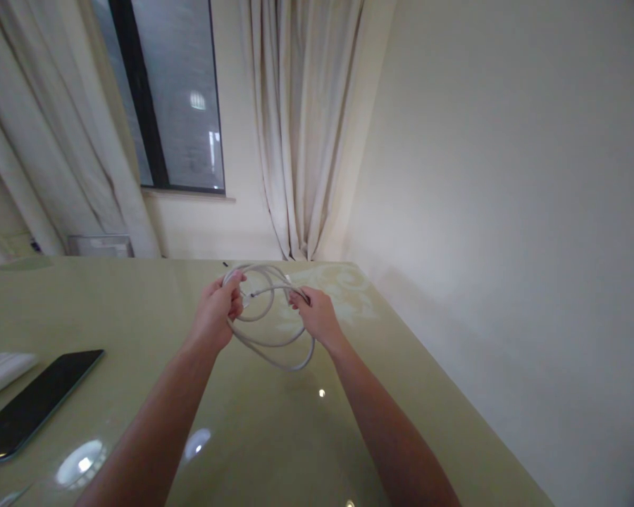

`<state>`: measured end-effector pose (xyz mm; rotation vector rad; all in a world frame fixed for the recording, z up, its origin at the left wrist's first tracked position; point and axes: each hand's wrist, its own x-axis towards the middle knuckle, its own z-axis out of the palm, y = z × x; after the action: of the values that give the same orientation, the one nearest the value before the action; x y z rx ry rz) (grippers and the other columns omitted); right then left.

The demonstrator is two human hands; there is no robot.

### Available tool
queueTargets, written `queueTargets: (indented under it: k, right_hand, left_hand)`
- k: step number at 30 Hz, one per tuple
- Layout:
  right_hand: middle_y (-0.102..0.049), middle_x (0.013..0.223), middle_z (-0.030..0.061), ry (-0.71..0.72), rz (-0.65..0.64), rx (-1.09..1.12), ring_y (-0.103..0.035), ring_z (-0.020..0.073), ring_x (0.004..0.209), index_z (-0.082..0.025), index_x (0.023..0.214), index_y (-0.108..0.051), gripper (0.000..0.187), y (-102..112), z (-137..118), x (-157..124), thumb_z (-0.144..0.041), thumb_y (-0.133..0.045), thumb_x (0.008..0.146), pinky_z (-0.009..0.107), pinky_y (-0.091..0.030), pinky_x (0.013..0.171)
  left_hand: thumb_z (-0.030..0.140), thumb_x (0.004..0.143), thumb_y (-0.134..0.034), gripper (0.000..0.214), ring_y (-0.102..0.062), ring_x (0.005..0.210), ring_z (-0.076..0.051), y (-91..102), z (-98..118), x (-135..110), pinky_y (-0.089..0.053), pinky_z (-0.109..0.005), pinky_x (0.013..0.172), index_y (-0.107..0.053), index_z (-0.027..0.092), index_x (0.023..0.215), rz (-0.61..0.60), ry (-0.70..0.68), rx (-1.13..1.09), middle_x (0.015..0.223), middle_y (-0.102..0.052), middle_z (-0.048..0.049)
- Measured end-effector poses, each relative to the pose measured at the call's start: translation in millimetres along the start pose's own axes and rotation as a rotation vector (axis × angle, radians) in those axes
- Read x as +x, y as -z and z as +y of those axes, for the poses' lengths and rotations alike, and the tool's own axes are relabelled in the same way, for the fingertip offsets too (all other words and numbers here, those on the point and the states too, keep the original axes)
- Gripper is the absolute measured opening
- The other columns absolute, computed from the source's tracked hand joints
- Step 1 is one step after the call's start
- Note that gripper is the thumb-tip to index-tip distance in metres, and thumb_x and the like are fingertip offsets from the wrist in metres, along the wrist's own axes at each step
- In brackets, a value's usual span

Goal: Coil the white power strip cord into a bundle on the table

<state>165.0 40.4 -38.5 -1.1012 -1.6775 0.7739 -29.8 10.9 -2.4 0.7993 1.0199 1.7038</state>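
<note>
A pale grey cable (275,345) hangs in loose loops between my two hands, above the glossy table (264,436). My left hand (219,310) is closed around the left side of the loops, thumb on top. On the right side, my right hand (314,310) pinches the cable between thumb and fingers. One thin cable end with a small dark tip shows inside the loops, close to my left fingers. The parts of the cable inside both grips are hidden.
A dark flat tablet or phone (36,405) lies on the table at the left, beside a white object (3,373) cut off by the frame edge. A tiny dark piece (225,264) is near the far edge. Walls and curtains (301,127) border the table behind and right.
</note>
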Motion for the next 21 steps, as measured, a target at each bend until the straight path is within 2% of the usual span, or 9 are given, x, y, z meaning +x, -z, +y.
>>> queueTargets:
  k: [3, 5, 8, 11, 13, 16, 19, 21]
  right_hand:
    - [-0.079, 0.089, 0.0035, 0.124, 0.076, 0.0, -0.07, 0.0226, 0.087, -0.027, 0.089, -0.081, 0.016, 9.7, -4.1, 2.6, -0.033, -0.067, 0.092, 0.033, -0.05, 0.081]
    - [-0.079, 0.098, 0.0045, 0.115, 0.1, 0.102, -0.07, 0.0221, 0.09, -0.027, 0.099, -0.082, 0.019, 17.7, -5.6, 5.2, -0.035, -0.066, 0.091, 0.034, -0.051, 0.084]
    - [-0.075, 0.088, 0.0042, 0.004, 0.138, 0.34, -0.065, 0.017, 0.077, -0.022, 0.098, -0.081, 0.024, 23.9, -7.4, 8.5, -0.039, -0.068, 0.087, 0.03, -0.052, 0.075]
    - [-0.068, 0.08, 0.0004, -0.081, 0.172, 0.57, -0.053, 0.0102, 0.062, -0.02, 0.095, -0.079, 0.026, 23.2, -10.3, 9.6, -0.039, -0.074, 0.079, 0.024, -0.044, 0.061]
    - [-0.064, 0.077, -0.0014, -0.101, 0.149, 0.668, -0.042, 0.0075, 0.055, -0.019, 0.093, -0.079, 0.026, 22.8, -12.8, 8.9, -0.038, -0.076, 0.075, 0.022, -0.035, 0.053]
    - [-0.06, 0.072, -0.0028, -0.113, 0.03, 0.743, -0.031, 0.0064, 0.051, -0.018, 0.093, -0.08, 0.026, 27.1, -17.2, 6.1, -0.034, -0.078, 0.073, 0.023, -0.026, 0.048]
    - [-0.051, 0.062, -0.0044, -0.102, -0.093, 0.817, -0.032, 0.0079, 0.053, -0.016, 0.093, -0.082, 0.025, 35.3, -23.1, 3.3, -0.028, -0.076, 0.071, 0.023, -0.028, 0.05]
    - [-0.043, 0.058, -0.0057, -0.07, -0.086, 0.909, -0.033, 0.0092, 0.055, -0.016, 0.09, -0.081, 0.022, 39.3, -27.5, 2.8, -0.028, -0.075, 0.071, 0.023, -0.032, 0.052]
  left_hand:
    - [0.036, 0.082, -0.075, 0.024, -0.022, 0.035, -0.003, 2.0, 1.0, 1.1, -0.016, -0.017, 0.033, -0.061, 0.016, 0.081, 0.043, 0.029, -0.033, 0.051, -0.029, 0.0131]
    - [0.031, 0.086, -0.07, 0.019, -0.022, 0.035, -0.003, 2.0, 1.8, 1.3, -0.017, -0.017, 0.033, -0.059, 0.016, 0.08, 0.089, 0.046, -0.087, 0.05, -0.03, 0.0128]
    - [0.025, 0.091, -0.062, 0.016, -0.022, 0.035, -0.003, 0.0, 3.8, 0.0, -0.018, -0.016, 0.033, -0.058, 0.016, 0.079, 0.119, 0.028, -0.171, 0.049, -0.029, 0.0124]
    - [0.024, 0.094, -0.06, 0.016, -0.022, 0.035, -0.003, -2.6, 5.7, -2.0, -0.019, -0.015, 0.033, -0.059, 0.015, 0.08, 0.127, -0.002, -0.217, 0.049, -0.029, 0.0124]
    - [0.025, 0.095, -0.061, 0.017, -0.022, 0.035, -0.003, -2.9, 5.9, -1.9, -0.019, -0.014, 0.033, -0.059, 0.015, 0.08, 0.14, 0.018, -0.26, 0.049, -0.029, 0.0126]
    - [0.025, 0.097, -0.059, 0.02, -0.021, 0.033, -0.002, -0.4, 5.1, 1.4, -0.018, -0.013, 0.032, -0.057, 0.015, 0.079, 0.169, 0.069, -0.319, 0.048, -0.027, 0.0131]
    - [0.022, 0.101, -0.051, 0.024, -0.02, 0.032, -0.002, 3.0, 4.9, 5.3, -0.017, -0.014, 0.032, -0.054, 0.016, 0.078, 0.194, 0.09, -0.339, 0.047, -0.026, 0.0132]
    - [0.02, 0.103, -0.048, 0.027, -0.019, 0.031, -0.002, 3.8, 5.8, 6.1, -0.016, -0.014, 0.032, -0.053, 0.016, 0.077, 0.187, 0.103, -0.349, 0.046, -0.026, 0.0132]
